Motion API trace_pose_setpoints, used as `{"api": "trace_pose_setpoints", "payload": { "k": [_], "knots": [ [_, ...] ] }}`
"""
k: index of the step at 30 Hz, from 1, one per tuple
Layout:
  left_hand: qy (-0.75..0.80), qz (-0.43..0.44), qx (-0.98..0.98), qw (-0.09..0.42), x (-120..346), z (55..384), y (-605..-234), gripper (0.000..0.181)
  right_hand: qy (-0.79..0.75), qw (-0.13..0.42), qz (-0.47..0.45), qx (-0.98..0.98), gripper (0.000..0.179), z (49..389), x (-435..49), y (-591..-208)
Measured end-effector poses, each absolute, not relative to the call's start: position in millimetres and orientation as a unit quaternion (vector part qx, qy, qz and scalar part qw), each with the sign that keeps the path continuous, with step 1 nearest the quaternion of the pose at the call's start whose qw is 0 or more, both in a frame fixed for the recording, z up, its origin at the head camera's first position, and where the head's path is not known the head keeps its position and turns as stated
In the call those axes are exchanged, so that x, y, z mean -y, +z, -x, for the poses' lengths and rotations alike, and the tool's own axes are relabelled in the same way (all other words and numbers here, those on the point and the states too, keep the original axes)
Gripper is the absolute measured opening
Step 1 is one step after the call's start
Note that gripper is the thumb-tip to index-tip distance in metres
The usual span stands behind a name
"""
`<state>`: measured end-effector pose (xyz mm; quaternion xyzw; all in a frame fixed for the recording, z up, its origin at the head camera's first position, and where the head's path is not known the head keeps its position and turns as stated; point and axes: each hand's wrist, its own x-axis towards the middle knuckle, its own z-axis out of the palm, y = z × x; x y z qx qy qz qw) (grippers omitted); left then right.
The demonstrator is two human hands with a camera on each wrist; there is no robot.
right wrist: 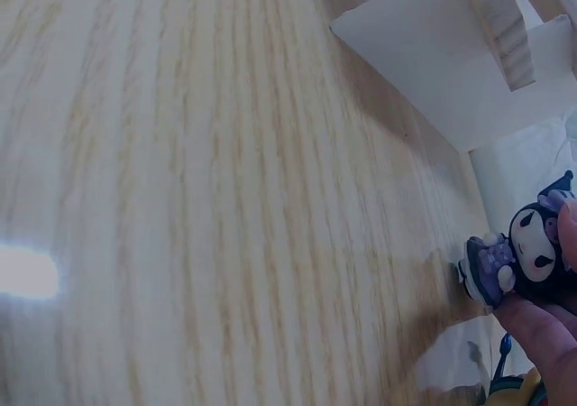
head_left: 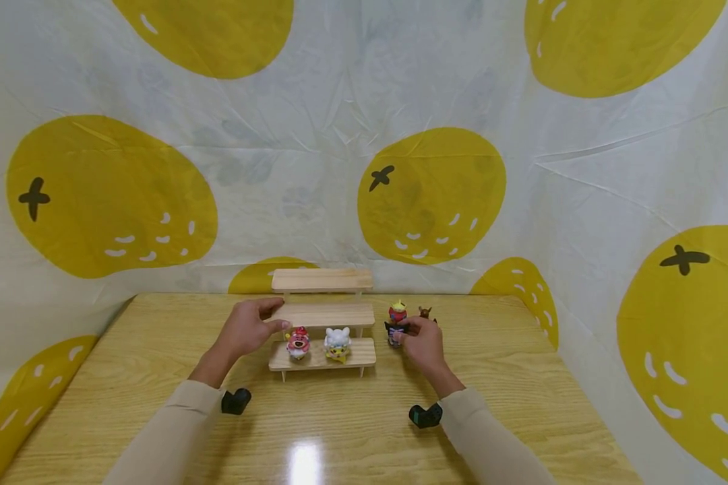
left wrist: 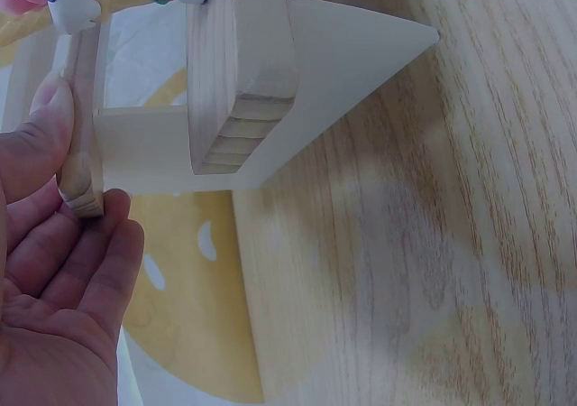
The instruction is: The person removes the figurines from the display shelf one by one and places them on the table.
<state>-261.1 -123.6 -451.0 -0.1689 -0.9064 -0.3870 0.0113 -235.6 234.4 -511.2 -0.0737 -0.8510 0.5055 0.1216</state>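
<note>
My left hand [head_left: 245,329] grips the left end of the middle board [head_left: 324,314] of a three-tier wooden display stand. In the left wrist view the thumb lies on one face of that board [left wrist: 83,126] and the fingers curl against the other. My right hand [head_left: 426,347] holds a small black-and-purple hooded figurine [right wrist: 534,248] between thumb and fingers, just right of the stand. On the lowest board [head_left: 318,360] stand a pink bear figurine [head_left: 298,344] with a red top and a white-hooded yellow figurine [head_left: 338,342].
Behind the right hand stand a red figurine with a yellow top [head_left: 397,311] and a brown figurine [head_left: 425,312], partly hidden. The stand's top board [head_left: 321,279] is near the cloth backdrop [head_left: 315,188]. The wood-grain table [head_left: 491,377] extends around everything.
</note>
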Motion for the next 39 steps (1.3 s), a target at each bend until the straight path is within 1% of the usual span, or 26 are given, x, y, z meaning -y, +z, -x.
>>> {"api": "trace_pose_setpoints", "payload": {
  "k": [10, 21, 24, 31, 39],
  "knots": [
    [-0.383, 0.16, 0.91, 0.001, 123.4, 260.9, -449.7, 0.053, 0.51, 0.12, 0.064, 0.849, 0.02, 233.2, -232.3, -510.3],
    [-0.379, 0.165, 0.91, 0.003, 122.8, 262.2, -450.3, 0.053, 0.49, 0.102, 0.034, 0.865, 0.018, 229.0, -232.8, -503.7],
    [-0.379, 0.165, 0.911, 0.003, 123.0, 261.7, -450.5, 0.054, 0.481, 0.103, 0.033, 0.87, 0.018, 227.7, -232.8, -504.0],
    [-0.38, 0.163, 0.911, 0.0, 123.2, 261.0, -449.8, 0.055, 0.476, 0.128, 0.031, 0.869, 0.018, 227.7, -233.4, -505.5],
    [-0.387, 0.162, 0.908, -0.003, 122.3, 259.3, -448.2, 0.055, 0.504, 0.119, 0.029, 0.855, 0.022, 225.8, -233.1, -504.2]
  ]
}}
